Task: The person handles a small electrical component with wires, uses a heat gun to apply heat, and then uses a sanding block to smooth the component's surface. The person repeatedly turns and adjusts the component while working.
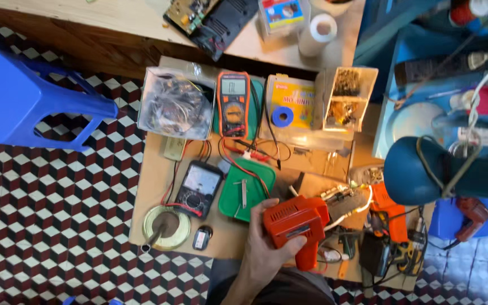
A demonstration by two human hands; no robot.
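My left hand (264, 245) comes up from the bottom edge and grips an orange pistol-shaped soldering gun (297, 220) over the cardboard sheet (153, 186). The thumb lies across the near side of the gun's body and the fingers wrap the far side. A white cord runs from the gun toward the right. Just left of the gun is a green tray (235, 195) holding a small metal tool. My right hand is out of view.
On the cardboard are a black analog meter (197, 189), an orange digital multimeter (233, 103), a solder reel (166, 227), a clear box of wires (176, 104) and a parts box (345, 99). A blue plastic stool (24, 99) stands left; an orange drill (390, 217) lies right.
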